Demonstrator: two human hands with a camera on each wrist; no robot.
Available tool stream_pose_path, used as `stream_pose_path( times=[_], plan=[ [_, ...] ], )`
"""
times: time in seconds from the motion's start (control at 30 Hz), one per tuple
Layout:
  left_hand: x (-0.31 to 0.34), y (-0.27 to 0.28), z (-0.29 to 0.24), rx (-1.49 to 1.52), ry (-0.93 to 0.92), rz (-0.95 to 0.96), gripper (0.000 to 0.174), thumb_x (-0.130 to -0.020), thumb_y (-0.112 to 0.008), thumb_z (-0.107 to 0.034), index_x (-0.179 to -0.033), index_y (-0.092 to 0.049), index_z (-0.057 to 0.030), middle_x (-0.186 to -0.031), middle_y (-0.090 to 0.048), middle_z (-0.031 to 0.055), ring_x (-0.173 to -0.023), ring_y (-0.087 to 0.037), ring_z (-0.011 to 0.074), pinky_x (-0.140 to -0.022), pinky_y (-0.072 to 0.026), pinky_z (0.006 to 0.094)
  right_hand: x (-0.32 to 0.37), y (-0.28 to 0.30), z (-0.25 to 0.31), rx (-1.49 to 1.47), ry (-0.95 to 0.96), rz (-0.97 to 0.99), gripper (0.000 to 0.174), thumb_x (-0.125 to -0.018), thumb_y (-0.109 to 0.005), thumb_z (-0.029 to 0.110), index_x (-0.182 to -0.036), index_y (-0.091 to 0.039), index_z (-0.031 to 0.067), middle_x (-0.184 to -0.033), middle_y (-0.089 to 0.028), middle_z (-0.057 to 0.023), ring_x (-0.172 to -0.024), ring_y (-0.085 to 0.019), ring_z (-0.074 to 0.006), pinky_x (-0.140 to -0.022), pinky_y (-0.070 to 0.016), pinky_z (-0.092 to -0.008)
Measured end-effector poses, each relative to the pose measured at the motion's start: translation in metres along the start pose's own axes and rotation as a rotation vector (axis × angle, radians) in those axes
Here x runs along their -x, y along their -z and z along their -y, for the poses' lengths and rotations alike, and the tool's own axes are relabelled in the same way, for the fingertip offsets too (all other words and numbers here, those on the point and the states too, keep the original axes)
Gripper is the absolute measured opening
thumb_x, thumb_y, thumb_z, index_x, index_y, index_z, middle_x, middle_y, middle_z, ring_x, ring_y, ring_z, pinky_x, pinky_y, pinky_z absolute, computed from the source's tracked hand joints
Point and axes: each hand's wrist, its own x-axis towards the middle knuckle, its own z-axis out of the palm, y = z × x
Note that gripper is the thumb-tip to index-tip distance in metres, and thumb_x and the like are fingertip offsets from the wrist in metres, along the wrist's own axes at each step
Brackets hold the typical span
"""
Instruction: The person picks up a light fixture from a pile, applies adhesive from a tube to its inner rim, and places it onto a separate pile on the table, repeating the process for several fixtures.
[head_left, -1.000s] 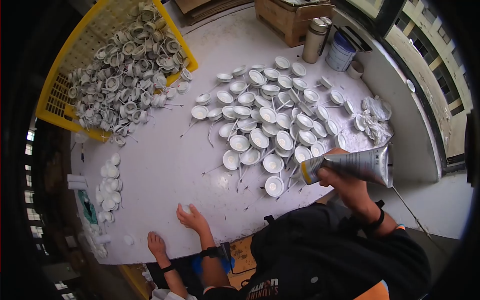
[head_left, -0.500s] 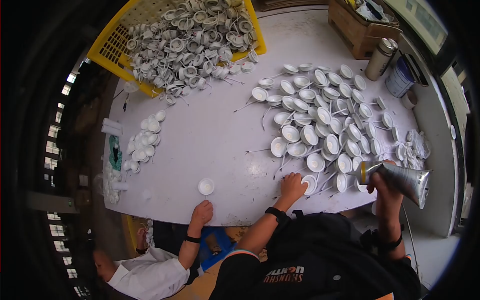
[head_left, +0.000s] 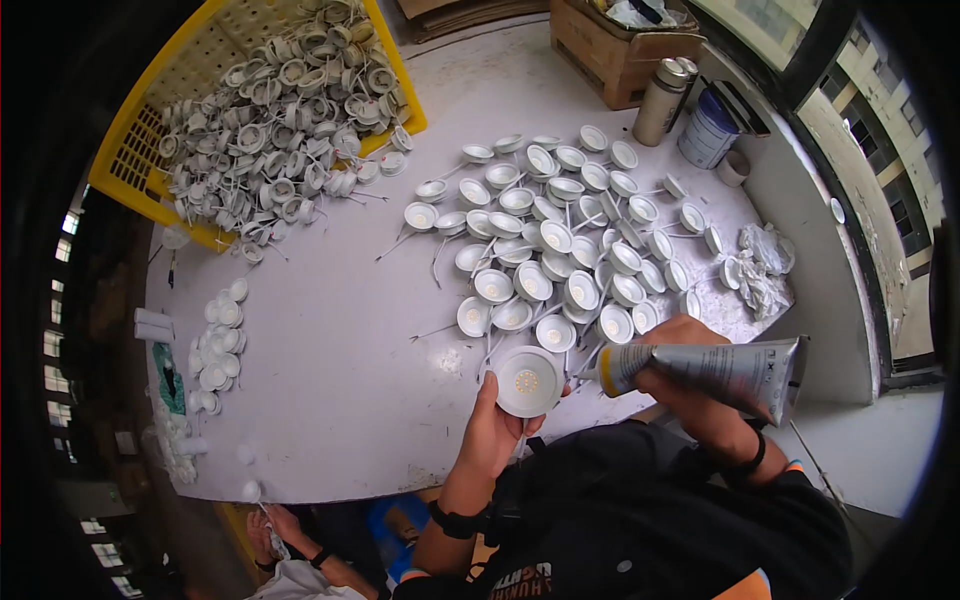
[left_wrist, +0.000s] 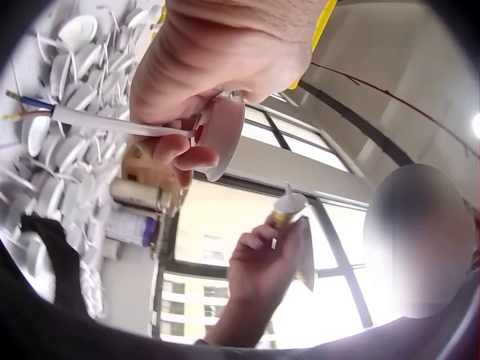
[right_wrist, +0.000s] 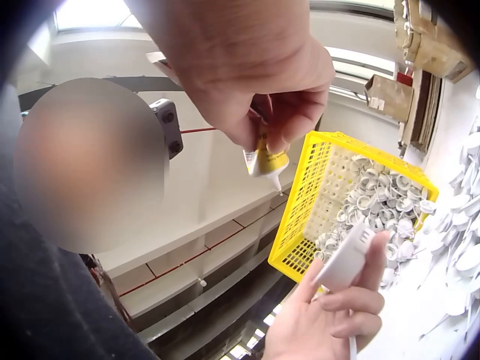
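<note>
Left hand point(head_left: 490, 430) grips a white lamp disc point(head_left: 528, 381) by its rim, just above the table point(head_left: 330, 340) edge. Right hand point(head_left: 685, 340) is clamped round a silver tube point(head_left: 725, 368), tip beside the disc; the hands are apart.

Risk: squeeze too hard and paste likely smears the LEDs.

Only the left wrist view shows the trailing wire point(left_wrist: 112, 120). Only the right wrist view shows the nozzle point(right_wrist: 276, 180) clear of the disc.

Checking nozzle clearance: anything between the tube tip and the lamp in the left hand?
Nothing visible. The left hand holds the lamp up, face to the camera. The tube in the right hand points its tip at the lamp's rim, with only open air between.
</note>
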Motion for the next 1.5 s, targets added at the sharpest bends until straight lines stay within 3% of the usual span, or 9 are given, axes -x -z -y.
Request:
stream_pose_path(
  times=[0.07,0.13,0.3,0.37,0.5,0.57,0.87,1.4,1.5],
  plan=[
    [0.01,-0.016,-0.005,0.122,-0.045,0.033,0.048,-0.089,-0.028,-0.041,-0.113,-0.041,-0.0019,-0.091,-0.056,0.0151,-0.058,-0.044,0.0117,-0.051,-0.0349,0.0222,-0.004,0.002,0.008,-0.014,-0.012,0.005,0.012,-0.067,-0.062,0.003,-0.077,-0.057,0.004,-0.073,-0.056,-0.0068,-0.071,-0.054,-0.0179,-0.062,-0.0436,-0.0293],
    [0.016,-0.021,-0.006,0.214,0.005,0.075,0.052,-0.089,-0.024,-0.044,-0.12,-0.035,-0.004,-0.103,-0.05,0.0146,-0.07,-0.048,0.0164,-0.057,-0.0384,0.0261,-0.011,0.007,0.015,0.359,0.168,0.189,0.021,-0.064,-0.068,0.004,-0.082,-0.057,0.0075,-0.079,-0.058,-0.0037,-0.07,-0.058,-0.0192,-0.058,-0.0487,-0.0274],
    [0.022,-0.02,-0.003,0.268,0.067,0.206,0.048,-0.089,-0.027,-0.041,-0.122,-0.031,-0.0057,-0.104,-0.048,0.0144,-0.077,-0.051,0.0217,-0.063,-0.0426,0.0311,-0.008,0.004,0.007,0.069,-0.029,0.305,0.021,-0.063,-0.069,0.004,-0.082,-0.059,0.0078,-0.08,-0.058,-0.0042,-0.069,-0.059,-0.0191,-0.057,-0.049,-0.0274],
    [0.023,-0.02,-0.002,0.284,0.06,0.227,0.049,-0.089,-0.029,-0.041,-0.123,-0.029,-0.006,-0.103,-0.048,0.0148,-0.078,-0.052,0.0227,-0.064,-0.0438,0.0321,-0.01,0.002,0.002,0.098,0.149,0.265,0.021,-0.065,-0.068,0.004,-0.084,-0.059,0.0066,-0.082,-0.059,-0.0051,-0.069,-0.059,-0.0195,-0.058,-0.049,-0.0274],
    [0.022,-0.016,0.0,0.282,0.069,0.313,0.051,-0.088,-0.032,-0.043,-0.123,-0.025,-0.0072,-0.105,-0.048,0.0172,-0.08,-0.055,0.0253,-0.065,-0.0466,0.0337,-0.003,-0.005,-0.002,-0.136,0.033,0.197,0.021,-0.066,-0.067,0.004,-0.086,-0.059,0.0054,-0.083,-0.059,-0.006,-0.07,-0.059,-0.0197,-0.058,-0.0488,-0.0273],
    [0.022,-0.017,0.0,0.271,0.087,0.315,0.052,-0.087,-0.033,-0.044,-0.123,-0.025,-0.0071,-0.105,-0.048,0.0178,-0.08,-0.056,0.0259,-0.064,-0.0472,0.0338,-0.012,-0.003,0.012,0.07,0.17,0.153,0.023,-0.066,-0.067,0.003,-0.087,-0.058,0.0045,-0.082,-0.059,-0.0062,-0.07,-0.059,-0.0198,-0.058,-0.0488,-0.0271],
    [0.024,-0.017,0.0,0.252,0.091,0.354,0.053,-0.087,-0.033,-0.043,-0.124,-0.023,-0.0075,-0.107,-0.047,0.0179,-0.079,-0.057,0.0265,-0.064,-0.0483,0.0339,-0.013,-0.007,0.01,0.102,0.292,0.091,0.025,-0.065,-0.068,0.004,-0.088,-0.057,0.0027,-0.082,-0.059,-0.0076,-0.069,-0.059,-0.0196,-0.058,-0.0491,-0.0265],
    [0.026,-0.019,0.003,0.264,0.065,0.362,0.054,-0.087,-0.035,-0.043,-0.125,-0.023,-0.0069,-0.107,-0.047,0.0165,-0.079,-0.057,0.0251,-0.062,-0.0481,0.0323,-0.01,-0.008,0.014,0.16,0.187,0.168,0.026,-0.065,-0.067,0.008,-0.088,-0.058,0.002,-0.082,-0.06,-0.008,-0.071,-0.06,-0.0201,-0.058,-0.0489,-0.0263],
    [0.026,-0.02,0.002,0.274,0.062,0.339,0.055,-0.087,-0.035,-0.044,-0.125,-0.023,-0.007,-0.106,-0.047,0.0163,-0.078,-0.057,0.0243,-0.061,-0.0479,0.0313,-0.006,-0.013,0.005,0.087,0.262,0.04,0.027,-0.065,-0.066,0.011,-0.09,-0.059,0.0017,-0.084,-0.059,-0.0084,-0.072,-0.06,-0.0199,-0.059,-0.0488,-0.0265]
  ],
)
